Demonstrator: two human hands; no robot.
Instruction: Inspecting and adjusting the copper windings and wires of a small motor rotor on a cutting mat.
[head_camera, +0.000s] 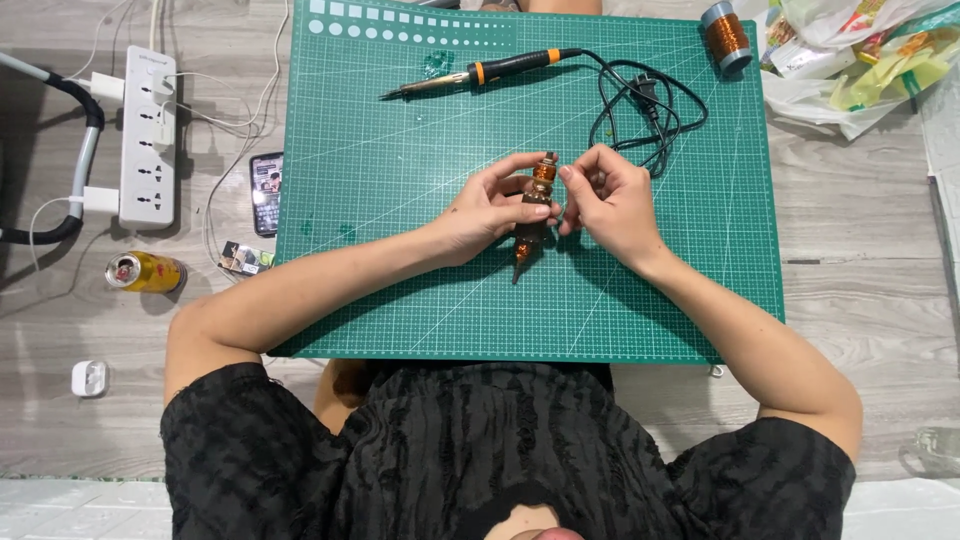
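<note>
At the far left a white power strip (148, 135) lies on the grey wood floor (860, 290), with white cables running off it. Below it a yellow drink can (145, 272) lies on its side, and a small white charger (89, 378) sits nearer the person. A phone (266, 192) rests just beside the left edge of the green cutting mat (400, 300).

On the mat's upper part lies a soldering iron (480, 72) with a black and orange handle, its black cord (640, 105) looped to the right.

Near the mat's middle the left hand (490, 210) curls around a small copper-wound coil assembly (532, 212) — thumb and fingers pinch its body from the left, so the piece stands out between both hands, its pointed lower end aimed toward the person and just above the mat. The right hand (610, 200) meets it from the right, fingertips pressed together at the upper part of the piece; whether they pinch a fine wire cannot be told.

At the mat's top right corner stands a spool of copper wire (727, 35), and beyond it — off the mat — lies a heap of plastic bags (850, 60).
</note>
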